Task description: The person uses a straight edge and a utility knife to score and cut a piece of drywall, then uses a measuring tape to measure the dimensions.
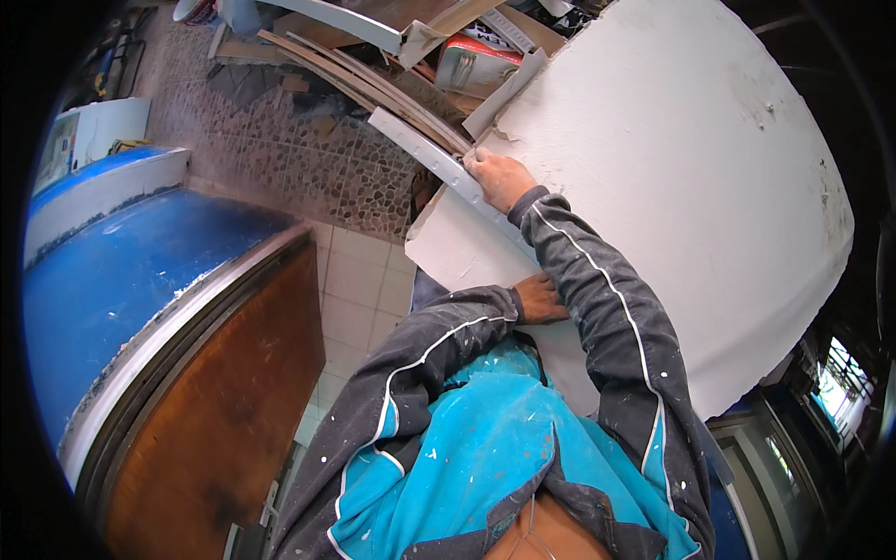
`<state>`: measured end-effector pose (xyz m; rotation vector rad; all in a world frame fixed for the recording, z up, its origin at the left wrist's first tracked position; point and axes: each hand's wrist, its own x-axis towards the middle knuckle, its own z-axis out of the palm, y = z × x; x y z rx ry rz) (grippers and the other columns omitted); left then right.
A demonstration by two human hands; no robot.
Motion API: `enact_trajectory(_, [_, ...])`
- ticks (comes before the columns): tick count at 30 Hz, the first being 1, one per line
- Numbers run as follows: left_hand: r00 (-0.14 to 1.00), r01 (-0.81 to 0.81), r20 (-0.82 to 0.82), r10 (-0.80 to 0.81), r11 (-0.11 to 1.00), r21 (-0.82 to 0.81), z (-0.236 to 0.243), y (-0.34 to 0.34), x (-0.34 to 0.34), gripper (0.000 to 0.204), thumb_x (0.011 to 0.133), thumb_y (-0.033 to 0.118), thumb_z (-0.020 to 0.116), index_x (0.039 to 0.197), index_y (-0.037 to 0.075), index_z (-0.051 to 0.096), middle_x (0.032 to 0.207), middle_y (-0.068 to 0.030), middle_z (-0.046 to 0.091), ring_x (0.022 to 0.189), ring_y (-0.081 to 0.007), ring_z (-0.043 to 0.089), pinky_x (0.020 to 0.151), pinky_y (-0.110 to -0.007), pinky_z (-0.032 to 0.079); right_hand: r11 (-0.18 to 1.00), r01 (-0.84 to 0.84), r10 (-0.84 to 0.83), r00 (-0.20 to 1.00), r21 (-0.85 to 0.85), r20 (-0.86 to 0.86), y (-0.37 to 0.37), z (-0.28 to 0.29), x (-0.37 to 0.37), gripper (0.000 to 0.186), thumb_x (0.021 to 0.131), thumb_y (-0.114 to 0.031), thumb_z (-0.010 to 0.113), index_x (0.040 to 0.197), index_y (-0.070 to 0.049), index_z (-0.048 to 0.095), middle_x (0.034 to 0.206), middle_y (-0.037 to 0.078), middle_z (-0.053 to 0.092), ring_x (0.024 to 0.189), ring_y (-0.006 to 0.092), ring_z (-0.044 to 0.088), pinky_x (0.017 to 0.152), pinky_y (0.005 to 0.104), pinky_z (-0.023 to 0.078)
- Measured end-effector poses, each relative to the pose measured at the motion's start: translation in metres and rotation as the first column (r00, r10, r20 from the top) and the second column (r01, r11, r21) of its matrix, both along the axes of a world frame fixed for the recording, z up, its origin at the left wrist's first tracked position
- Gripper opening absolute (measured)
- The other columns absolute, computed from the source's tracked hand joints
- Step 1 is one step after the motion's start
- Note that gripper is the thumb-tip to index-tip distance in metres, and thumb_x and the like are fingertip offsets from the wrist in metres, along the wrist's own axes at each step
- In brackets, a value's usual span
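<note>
A large white plasterboard sheet (691, 159) lies in front of me, its edges ragged. A perforated pale metal strip (425, 149) runs slantwise across its left part and passes under my right forearm. My right hand (502, 179) is closed at the board's far edge, beside the strip. Whatever its curled fingers hold is too small to make out. Nearer my body, my left hand (541, 300) rests low on the board, close to where the strip disappears. My right sleeve partly covers its fingers, so their grip cannot be told.
Long thin wooden strips (359, 82) and a red-and-white package (478, 63) lie in clutter beyond the board. At left stand a blue-topped surface (140, 252) and a brown wooden panel (215, 401). Pale tiles (359, 266) and a pebble-patterned floor (359, 177) show between.
</note>
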<state>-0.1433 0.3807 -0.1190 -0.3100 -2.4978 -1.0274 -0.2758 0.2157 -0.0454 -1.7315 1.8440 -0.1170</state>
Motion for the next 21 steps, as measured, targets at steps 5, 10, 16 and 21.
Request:
enact_trajectory(5, [0.998, -0.026, -0.059, 0.024, 0.999, -0.029, 0.007, -0.004, 0.004, 0.053, 0.07, 0.029, 0.074, 0.121, 0.035, 0.064, 0.139, -0.0051, 0.056, 0.138, -0.0314, 0.042, 0.119, -0.051, 0.026, 0.996, -0.09, 0.09, 0.996, -0.029, 0.009, -0.008, -0.011, 0.0, 0.02, 0.084, 0.0, 0.058, 0.103, 0.0, 0.064, 0.103, 0.018, 0.063, 0.097, 0.0351, 0.067, 0.085, 0.0435, 0.055])
enact_trajectory(10, [0.993, 0.061, 0.103, -0.062, 0.998, 0.013, 0.012, -0.003, 0.003, 0.058, 0.072, 0.024, 0.072, 0.126, 0.04, 0.059, 0.144, -0.0064, 0.049, 0.142, -0.0331, 0.035, 0.119, -0.051, 0.024, 0.988, -0.152, 0.154, 0.986, -0.036, 0.066, -0.012, -0.017, -0.006, 0.034, 0.079, 0.005, 0.059, 0.113, 0.0, 0.064, 0.108, 0.018, 0.063, 0.101, 0.0374, 0.065, 0.088, 0.0441, 0.054])
enact_trajectory(16, [0.987, 0.062, 0.155, -0.033, 0.98, -0.189, 0.02, -0.009, 0.003, 0.052, 0.077, 0.037, 0.071, 0.127, 0.042, 0.06, 0.142, -0.0004, 0.056, 0.141, -0.0317, 0.038, 0.116, -0.052, 0.025, 0.989, -0.117, 0.13, 0.978, -0.085, 0.165, -0.004, -0.019, -0.01, 0.03, 0.079, 0.005, 0.057, 0.107, 0.002, 0.066, 0.107, 0.018, 0.066, 0.1, 0.0379, 0.065, 0.09, 0.0443, 0.053])
enact_trajectory(21, [0.981, 0.11, 0.155, -0.116, 0.993, 0.045, 0.019, -0.01, 0.001, 0.06, 0.073, 0.019, 0.069, 0.128, 0.04, 0.058, 0.141, -0.0067, 0.051, 0.14, -0.0343, 0.036, 0.119, -0.053, 0.025, 0.992, -0.029, 0.053, 0.978, -0.121, 0.201, 0.006, -0.022, -0.01, 0.032, 0.078, 0.005, 0.058, 0.108, 0.001, 0.068, 0.108, 0.019, 0.066, 0.098, 0.038, 0.066, 0.089, 0.0445, 0.053])
